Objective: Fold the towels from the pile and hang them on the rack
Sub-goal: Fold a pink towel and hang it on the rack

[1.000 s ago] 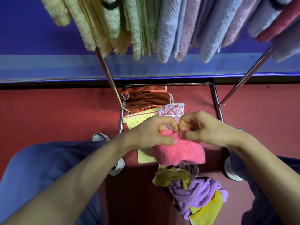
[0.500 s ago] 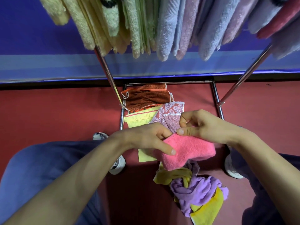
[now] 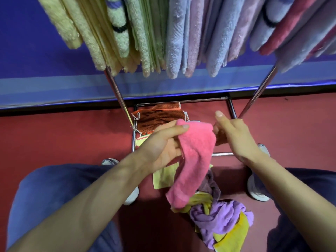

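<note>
A pink towel (image 3: 194, 160) hangs lengthwise between my hands, and its lower end reaches the pile (image 3: 221, 217) of purple and yellow towels on the red floor. My left hand (image 3: 161, 148) grips the towel's top left corner, thumb on top. My right hand (image 3: 236, 137) pinches the top right edge with its index finger sticking out straight. Above, the rack (image 3: 118, 95) carries several folded towels (image 3: 174, 33) in yellow, green, blue, lilac and pink, packed side by side.
A brown towel (image 3: 160, 119) and a yellow one (image 3: 163, 177) lie inside the rack's floor frame (image 3: 231, 108). The frame's slanted right pole (image 3: 260, 90) rises beside my right hand. My knees and white shoes (image 3: 258, 190) flank the pile. A blue wall stands behind the rack.
The pink towel went from a bunched lump to hanging down long. Both hands rose and moved apart, and the camera moved closer to the rack.
</note>
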Demonstrator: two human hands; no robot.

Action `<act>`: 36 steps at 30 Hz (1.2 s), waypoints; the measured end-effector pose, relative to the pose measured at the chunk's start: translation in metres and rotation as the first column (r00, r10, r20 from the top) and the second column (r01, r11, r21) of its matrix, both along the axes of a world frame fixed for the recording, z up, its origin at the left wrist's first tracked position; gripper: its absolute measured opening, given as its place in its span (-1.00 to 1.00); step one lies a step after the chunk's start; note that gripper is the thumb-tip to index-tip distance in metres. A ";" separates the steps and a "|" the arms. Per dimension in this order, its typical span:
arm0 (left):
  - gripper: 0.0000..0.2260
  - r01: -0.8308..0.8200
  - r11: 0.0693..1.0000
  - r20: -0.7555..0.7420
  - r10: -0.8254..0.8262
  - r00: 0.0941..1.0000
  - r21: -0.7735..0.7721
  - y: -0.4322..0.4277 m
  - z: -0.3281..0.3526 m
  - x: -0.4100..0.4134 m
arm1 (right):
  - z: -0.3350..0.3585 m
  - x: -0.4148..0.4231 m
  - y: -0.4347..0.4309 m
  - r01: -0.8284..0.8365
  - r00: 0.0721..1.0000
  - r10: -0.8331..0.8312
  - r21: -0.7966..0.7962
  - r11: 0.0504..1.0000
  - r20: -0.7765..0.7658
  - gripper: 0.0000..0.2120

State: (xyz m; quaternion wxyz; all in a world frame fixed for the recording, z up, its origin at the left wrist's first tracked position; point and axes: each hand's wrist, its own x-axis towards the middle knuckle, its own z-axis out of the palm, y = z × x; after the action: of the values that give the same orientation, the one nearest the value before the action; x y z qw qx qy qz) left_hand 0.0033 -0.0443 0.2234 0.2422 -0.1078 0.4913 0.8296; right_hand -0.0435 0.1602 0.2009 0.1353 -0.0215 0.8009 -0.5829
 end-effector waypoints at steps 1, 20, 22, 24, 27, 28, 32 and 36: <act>-0.78 -0.032 0.999 -0.001 0.032 1.000 0.029 0.001 0.006 0.001 | 0.001 0.006 -0.001 -0.058 0.991 0.068 -0.085 0.995 0.114 -0.24; -0.89 -0.387 0.919 0.066 0.383 0.921 0.074 0.046 0.175 0.017 | 0.175 0.044 -0.005 0.008 0.856 0.075 0.157 0.988 -0.511 -0.62; -0.85 -0.359 0.933 -0.038 0.359 0.933 0.007 0.057 0.190 0.021 | 0.186 0.055 -0.009 0.078 0.793 0.059 0.197 0.977 -0.606 -0.56; -0.78 -0.359 0.931 -0.115 0.351 0.929 -0.061 0.064 0.198 0.025 | 0.192 0.063 -0.014 0.191 0.741 -0.007 0.200 0.961 -0.671 -0.54; -0.83 -0.361 0.927 -0.180 0.340 0.923 -0.101 0.072 0.205 0.032 | 0.202 0.069 -0.021 0.323 0.710 -0.083 0.219 0.921 -0.700 -0.58; -0.86 -0.370 0.924 -0.187 0.347 0.919 -0.101 0.075 0.206 0.035 | 0.205 0.071 -0.024 0.358 0.699 -0.083 0.247 0.900 -0.710 -0.62; -0.92 -0.435 0.900 -0.187 0.425 0.886 -0.014 0.083 0.204 0.039 | 0.209 0.075 -0.035 0.450 0.637 0.030 0.403 0.797 -0.771 -0.71; -0.87 -0.530 0.846 -0.188 0.530 0.827 0.056 0.088 0.199 0.038 | 0.204 0.079 -0.041 0.447 0.676 0.055 0.469 0.761 -0.735 -0.61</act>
State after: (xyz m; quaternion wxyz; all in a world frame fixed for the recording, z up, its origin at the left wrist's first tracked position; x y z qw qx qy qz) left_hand 0.0414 0.0433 0.4226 -0.0467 -0.1575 0.4631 0.8709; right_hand 0.0350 0.1196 0.4049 -0.2530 -0.1074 0.9298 -0.2448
